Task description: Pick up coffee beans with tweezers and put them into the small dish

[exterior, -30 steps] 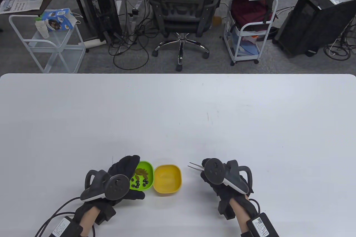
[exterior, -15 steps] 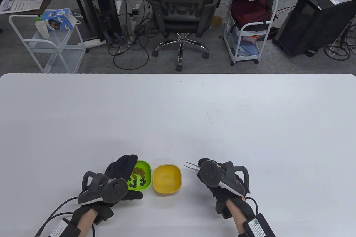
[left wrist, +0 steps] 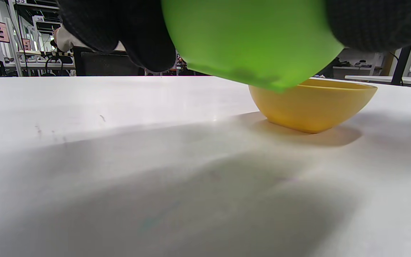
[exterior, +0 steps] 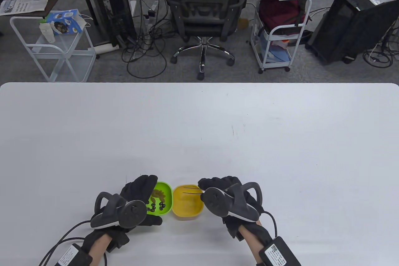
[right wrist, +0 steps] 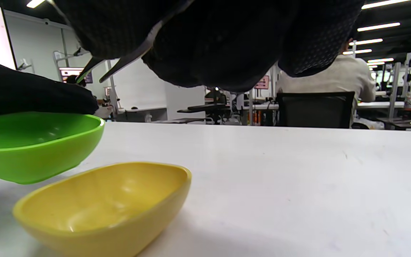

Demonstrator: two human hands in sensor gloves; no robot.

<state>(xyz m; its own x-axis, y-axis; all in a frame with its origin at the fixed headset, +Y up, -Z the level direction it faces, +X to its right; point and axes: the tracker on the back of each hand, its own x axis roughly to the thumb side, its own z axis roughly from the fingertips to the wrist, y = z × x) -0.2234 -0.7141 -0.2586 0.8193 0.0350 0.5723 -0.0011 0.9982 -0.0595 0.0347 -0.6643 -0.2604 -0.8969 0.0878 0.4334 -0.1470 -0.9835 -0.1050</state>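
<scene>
The right hand [exterior: 223, 195], gripping a pair of metal tweezers [exterior: 192, 190], has swung leftward from its place well to the right of the yellow dish [exterior: 187, 213] a second ago, and the tweezer tips now reach over that dish's far half, pointing toward the green dish [exterior: 166, 189]. The two prongs stand slightly apart with nothing visible between them. The left hand [exterior: 137, 199] holds the green dish from its left side, fingers curled over the far rim and thumb under the near edge, much as it did a second ago; the wrist views show this dish lifted off the table and tilted, its right edge hanging just above the yellow dish.

The coffee beans [exterior: 156, 206], small and dark, lie in the near part of the green dish, left of the yellow dish, with a clump of lighter brown pieces [exterior: 159, 194] behind them. The yellow dish sits on the white table [exterior: 218, 128], touching or nearly touching the green one, and looks empty in the table view and the right wrist view.

The shift suggests the approach is under way: the tweezers are crossing the receiving dish on their way to the beans, and no bean appears to have been moved yet. The next reach calls for carrying the tips further left and down into the dark cluster, avoiding the brown pieces.
</scene>
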